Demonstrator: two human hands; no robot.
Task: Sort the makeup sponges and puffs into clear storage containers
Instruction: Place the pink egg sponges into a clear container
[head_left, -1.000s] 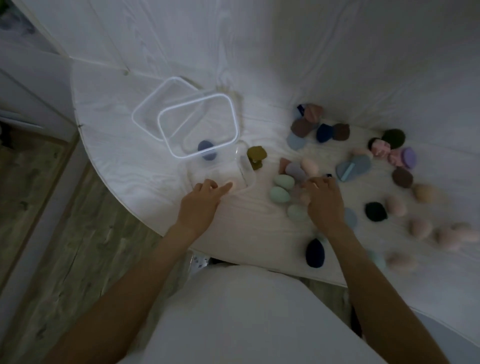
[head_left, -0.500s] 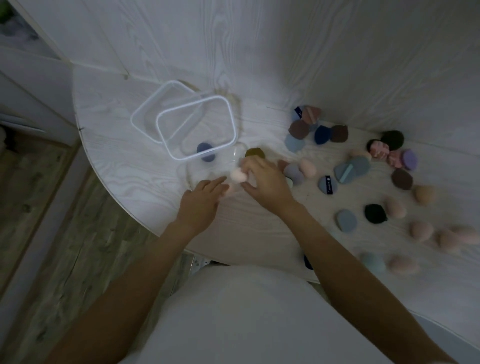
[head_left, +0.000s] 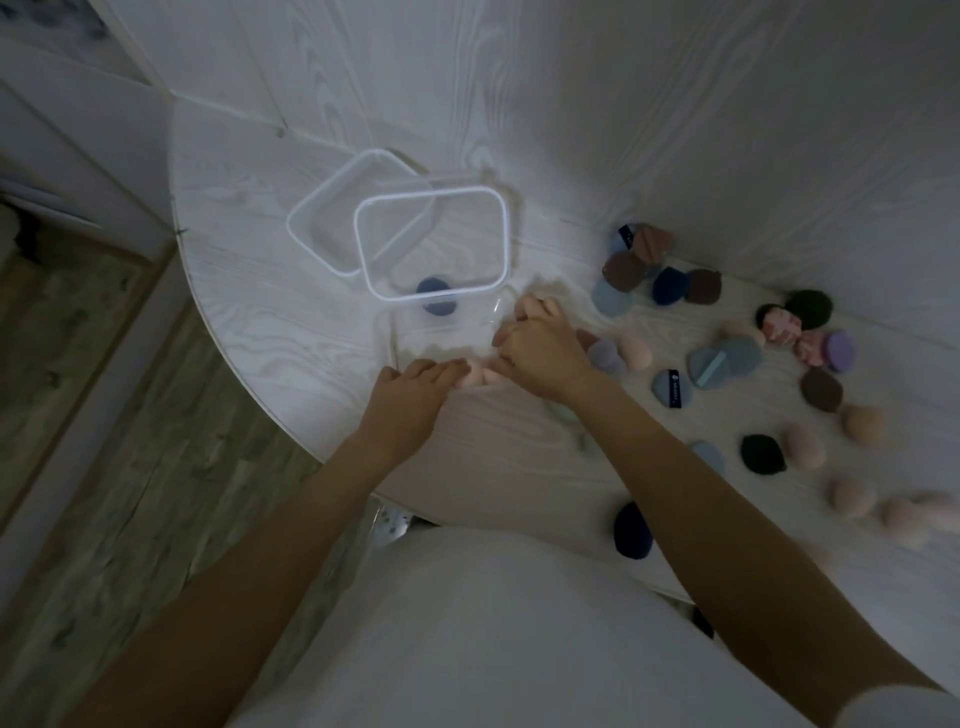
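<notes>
Fingers (head_left: 511, 338) curled around pink sponge (head_left: 535, 307)

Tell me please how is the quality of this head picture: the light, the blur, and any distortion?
Head view: the light is dim and bluish, colours muted. The pink sponges at the right edge are smeared by blur; the blue puff inside the clear container shows fairly sharp. The wide lens bends the table edge into a curve.

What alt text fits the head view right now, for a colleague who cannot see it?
Both hands meet at a small clear container on a white table: the right hand holds pink sponges, the left hand rests beside it. A larger clear container holds one blue puff; many sponges and puffs lie scattered to the right.
</notes>
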